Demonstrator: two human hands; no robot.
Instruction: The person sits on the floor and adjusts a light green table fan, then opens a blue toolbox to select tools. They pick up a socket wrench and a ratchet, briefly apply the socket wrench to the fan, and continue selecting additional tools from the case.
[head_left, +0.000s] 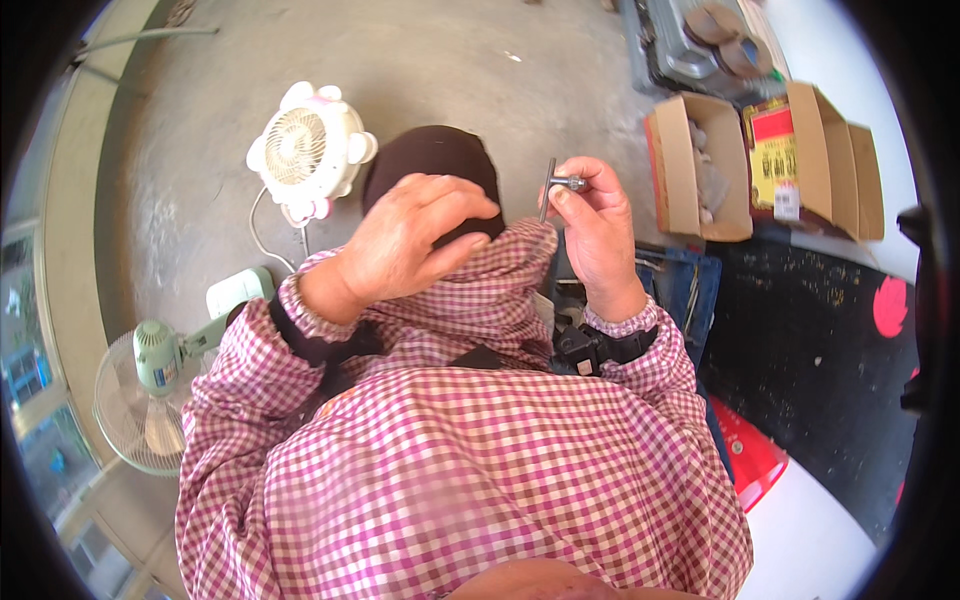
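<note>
A small dark metal chuck key (570,183) with a T-bar and a toothed end is pinched between the thumb and fingers of my right hand (602,232). Its crossbar stands nearly upright, on the side facing my left hand. Off to the left, my left hand (405,238) hovers over my dark-covered knee (430,160), fingers bent and thumb apart, with nothing visible in it. A gap separates it from the key. Checked pink sleeves cover both arms, and a black strap with a small box (583,350) is on my right wrist.
A white fan (305,150) sits on the floor ahead to the left; a green fan (155,365) is at lower left. Open cardboard boxes (700,170) stand at right, beyond a blue crate (690,285) beside my leg. A grey case (665,55) lies at far right.
</note>
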